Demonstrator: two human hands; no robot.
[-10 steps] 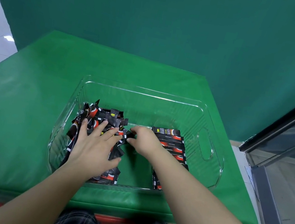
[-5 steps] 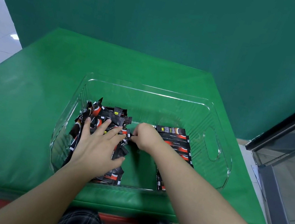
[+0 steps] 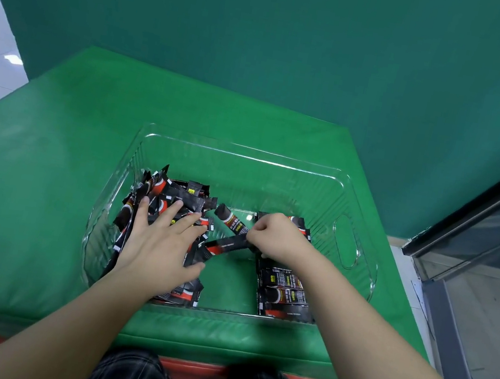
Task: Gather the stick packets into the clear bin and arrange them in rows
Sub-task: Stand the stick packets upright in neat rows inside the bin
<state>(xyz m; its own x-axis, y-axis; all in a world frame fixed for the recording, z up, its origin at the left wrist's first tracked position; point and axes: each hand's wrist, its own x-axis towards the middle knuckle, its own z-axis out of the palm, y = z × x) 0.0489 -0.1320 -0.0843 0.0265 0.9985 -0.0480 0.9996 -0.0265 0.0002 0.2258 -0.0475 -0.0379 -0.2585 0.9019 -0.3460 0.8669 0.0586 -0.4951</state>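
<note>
Inside the bin (image 3: pixel 351 206) on the green desk (image 3: pixel 43 188), the left hand (image 3: pixel 160 240) lies flat with spread fingers on the loose packets (image 3: pixel 181 197). Beside it, the right hand (image 3: pixel 277 237) pinches two packets (image 3: pixel 227 245) over the bare middle, next to the row (image 3: pixel 285 296).

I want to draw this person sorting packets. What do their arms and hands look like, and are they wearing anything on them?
Both arms are bare up to the edge of the picture: no sleeves show. The left hand and the right hand have no gloves, and no rings, watch or bracelet can be seen. The fingernails look short and plain. Below the arms, the knees show dark checked trousers.
</note>
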